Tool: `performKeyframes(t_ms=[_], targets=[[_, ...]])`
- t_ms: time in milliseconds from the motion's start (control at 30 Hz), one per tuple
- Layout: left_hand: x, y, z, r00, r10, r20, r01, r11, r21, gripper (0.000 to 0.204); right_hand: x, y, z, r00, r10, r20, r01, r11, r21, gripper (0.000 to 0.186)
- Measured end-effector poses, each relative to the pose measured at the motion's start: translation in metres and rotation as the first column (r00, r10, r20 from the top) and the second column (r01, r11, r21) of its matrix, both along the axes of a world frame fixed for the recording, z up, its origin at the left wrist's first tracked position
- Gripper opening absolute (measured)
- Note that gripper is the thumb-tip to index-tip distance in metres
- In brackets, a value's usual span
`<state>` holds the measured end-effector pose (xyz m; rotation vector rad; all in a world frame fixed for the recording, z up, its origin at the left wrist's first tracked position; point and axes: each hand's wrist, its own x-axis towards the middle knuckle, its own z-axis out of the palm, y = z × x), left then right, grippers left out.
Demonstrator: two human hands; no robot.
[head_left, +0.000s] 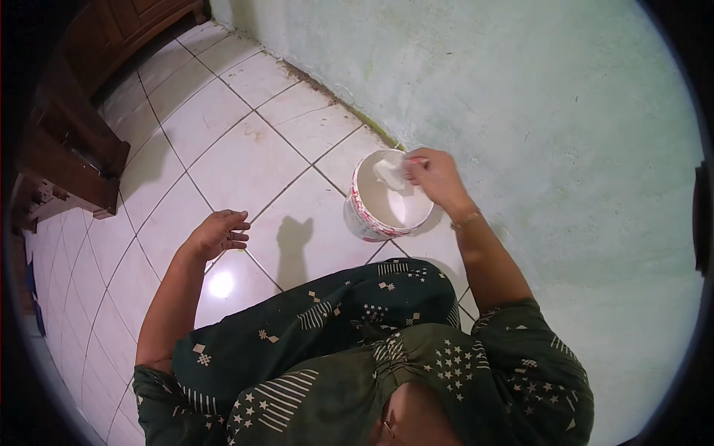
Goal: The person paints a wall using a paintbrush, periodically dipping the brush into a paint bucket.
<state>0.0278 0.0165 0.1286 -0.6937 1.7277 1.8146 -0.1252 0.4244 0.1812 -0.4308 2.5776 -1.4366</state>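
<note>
the right hand [435, 177], at frame centre, pinches a white cloth [390, 172] over the bucket [366, 221]; the left hand [218, 233], lower left, hangs empty, fingers loosely curled.

Pale green plastered wall [520, 89] on the right, glossy white tiled floor [223, 149] with dark grout, dark wooden furniture [67, 141] upper left, light glare on one tile

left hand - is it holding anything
No, the left hand hangs empty with fingers curled above the tiled floor, away from the white bucket.
</note>
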Motion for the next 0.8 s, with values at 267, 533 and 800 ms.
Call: performKeyframes(t_ms=[267,533,800], targets=[[-0.012,0.013,0.004,0.997,-0.071,-0.020,0.071,0.997,0.010,0.067,0.061,0.070,0.013,0.938,-0.236,0.254,0.345,0.716,-0.607,0.025],[-0.011,0.015,-0.005,0.997,-0.080,0.000,0.080,0.997,0.012,0.069,0.086,0.094,-0.013,0.882,-0.083,0.464,0.253,0.914,-0.317,0.028],[-0.014,0.009,-0.012,0.995,-0.097,-0.034,0.098,0.995,0.036,0.068,0.090,0.052,-0.001,0.995,-0.025,-0.099,0.075,0.834,0.547,0.028]])
